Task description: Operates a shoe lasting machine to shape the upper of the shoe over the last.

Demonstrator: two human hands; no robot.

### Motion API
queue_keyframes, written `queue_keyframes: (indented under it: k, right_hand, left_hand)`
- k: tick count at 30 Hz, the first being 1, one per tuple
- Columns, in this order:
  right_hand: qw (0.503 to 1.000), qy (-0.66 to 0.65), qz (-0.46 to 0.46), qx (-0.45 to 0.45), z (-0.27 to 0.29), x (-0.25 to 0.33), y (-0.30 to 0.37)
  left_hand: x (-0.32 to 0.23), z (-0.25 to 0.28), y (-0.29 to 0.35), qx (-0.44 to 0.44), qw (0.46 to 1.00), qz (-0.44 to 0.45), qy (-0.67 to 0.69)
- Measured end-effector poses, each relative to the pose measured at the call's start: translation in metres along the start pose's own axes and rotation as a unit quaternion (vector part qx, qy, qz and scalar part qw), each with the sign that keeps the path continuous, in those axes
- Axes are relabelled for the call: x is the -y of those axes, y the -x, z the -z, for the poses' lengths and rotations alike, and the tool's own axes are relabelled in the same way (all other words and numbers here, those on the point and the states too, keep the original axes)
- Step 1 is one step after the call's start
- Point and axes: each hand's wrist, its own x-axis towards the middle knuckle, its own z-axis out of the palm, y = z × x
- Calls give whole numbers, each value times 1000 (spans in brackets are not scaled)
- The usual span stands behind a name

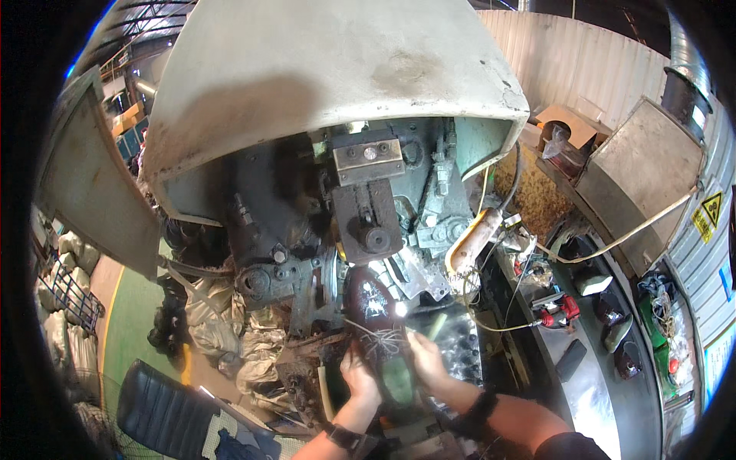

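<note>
A dark reddish-brown shoe upper (368,297) points away from me, its toe under the metal head (366,222) of a large machine. White laces are tied across its middle, and a green shape shows in its opening near me. My left hand (359,376) is closed on the shoe's left side, near the heel end. On the opposite side my right hand (428,362) is closed round it too; some fingers of both hands are hidden by the shoe. A pale greenish stick-like piece (438,326) stands just beyond my right hand.
Over the machine hangs a grey hood (337,61). To the right are a yellowish hand-held device (471,241) on a cord, a red tool (563,310), and a curved bench (586,399) beside several dark shoes (609,308). A black padded seat (162,406) stands at lower left.
</note>
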Motion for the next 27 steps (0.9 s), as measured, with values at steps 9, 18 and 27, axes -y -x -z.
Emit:
queue_keyframes:
  k: [9,18,27]
  right_hand:
    - [989,21,-141,46,-39,22,36]
    - [991,71,-69,92,-19,-19,-3]
    - [988,128,-59,70,14,2,-26]
  left_hand:
    - [13,1,22,-16,971,-62,-231]
    - [58,22,9,-33,937,-219,-270]
    - [24,76,23,143,819,-192,-522]
